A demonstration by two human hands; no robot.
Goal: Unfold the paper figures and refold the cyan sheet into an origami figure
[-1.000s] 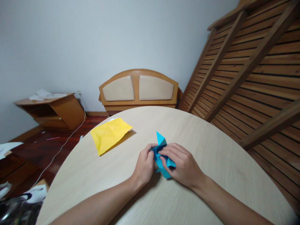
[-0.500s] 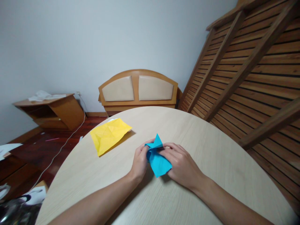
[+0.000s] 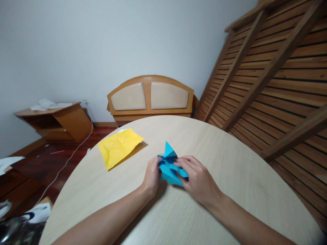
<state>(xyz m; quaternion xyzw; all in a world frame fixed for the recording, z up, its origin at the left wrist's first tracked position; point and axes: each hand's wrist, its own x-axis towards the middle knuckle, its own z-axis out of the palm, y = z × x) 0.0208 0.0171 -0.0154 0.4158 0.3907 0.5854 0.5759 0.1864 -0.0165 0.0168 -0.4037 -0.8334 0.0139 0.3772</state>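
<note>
Holding: both hands are gripping one folded blue paper [image 3: 170,165] at mid-table.
Blue paper: bright blue, creased into layered flaps, one sharp triangular tip sticking up at its far end; its lower part is resting against the table [image 3: 230,163].
Left hand [image 3: 152,177]: grip is clenched on the blue paper's left edge, fingertips curling into the folds.
Right hand [image 3: 198,178]: grip is pinching the blue paper's right flap from above.
Yellow paper [image 3: 119,146]: lying flat and creased, well apart to the far left of the blue paper, near the table's rim.
Open room: bare tabletop is stretching right of, beyond and nearer than the blue paper.
</note>
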